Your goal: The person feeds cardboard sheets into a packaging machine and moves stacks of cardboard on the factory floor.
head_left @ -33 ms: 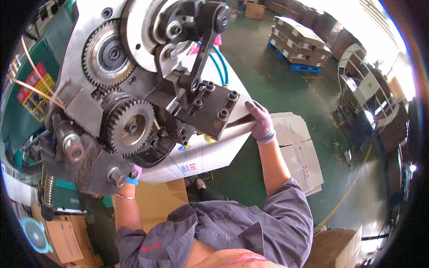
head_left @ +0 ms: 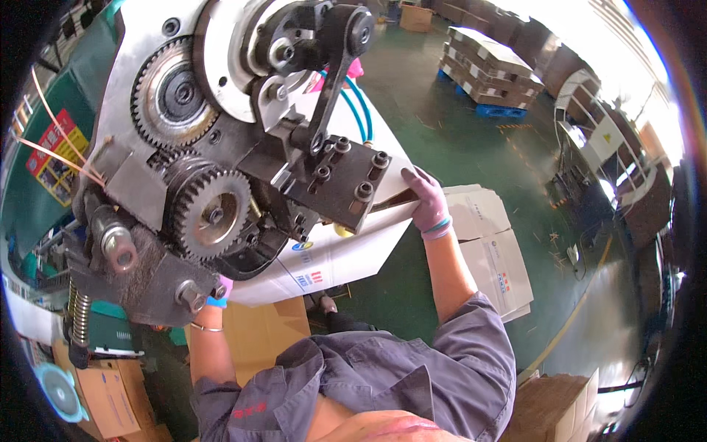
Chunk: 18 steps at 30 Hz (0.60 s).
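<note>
In front of me a white printed cardboard carton (head_left: pixel 335 259) sits beneath the head of a stitching-type machine (head_left: pixel 213 214) with steel gears. My right hand (head_left: pixel 427 200), in a pale pink glove, is closed on the carton's right edge, thumb on top by an open flap gap. My left hand (head_left: pixel 222 289) is at the carton's left end. Only a bit of its pink glove and blue cuff shows; the machine's lower bracket hides the fingers. The machine's black block (head_left: pixel 342 184) with bolts overhangs the carton's upper edge, near my right hand.
Flattened white cartons (head_left: pixel 492 254) lie on the floor to my right. Farther off, a stack of brown cartons (head_left: pixel 490 66) stands on a blue pallet (head_left: pixel 501 111). Brown cardboard (head_left: pixel 258 328) lies below my carton. A round blue fan (head_left: pixel 60 392) and boxes (head_left: pixel 107 398) are lower left.
The machine appears shifted very slightly left in the view. Both hands and the carton stay almost where they were; my right hand keeps its grip.
</note>
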Available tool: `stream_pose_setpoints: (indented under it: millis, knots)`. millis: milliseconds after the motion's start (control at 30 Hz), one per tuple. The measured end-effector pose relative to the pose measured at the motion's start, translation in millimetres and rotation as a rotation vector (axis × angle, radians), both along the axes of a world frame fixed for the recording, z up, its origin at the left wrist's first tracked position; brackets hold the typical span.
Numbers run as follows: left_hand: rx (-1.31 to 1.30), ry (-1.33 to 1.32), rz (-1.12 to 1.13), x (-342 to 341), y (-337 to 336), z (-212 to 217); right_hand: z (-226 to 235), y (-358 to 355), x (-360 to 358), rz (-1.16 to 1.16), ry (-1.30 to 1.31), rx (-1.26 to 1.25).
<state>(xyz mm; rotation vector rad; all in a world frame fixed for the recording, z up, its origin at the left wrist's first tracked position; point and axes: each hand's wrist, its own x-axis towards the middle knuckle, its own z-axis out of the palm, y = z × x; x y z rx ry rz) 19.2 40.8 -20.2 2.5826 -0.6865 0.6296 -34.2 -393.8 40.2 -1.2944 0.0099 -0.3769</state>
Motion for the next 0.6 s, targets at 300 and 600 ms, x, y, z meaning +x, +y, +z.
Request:
stream_pose_setpoints:
  millis: [300,600]
  knots:
    - [0.182,-0.094,0.011,-16.3,-8.9,29.3,11.2,10.2,-10.1,0.014,-0.029,0.072]
    - [0.165,-0.318,-0.077,-84.1,-56.5,-19.4,-24.4,-79.0,-15.6,-0.390,-0.202,0.197]
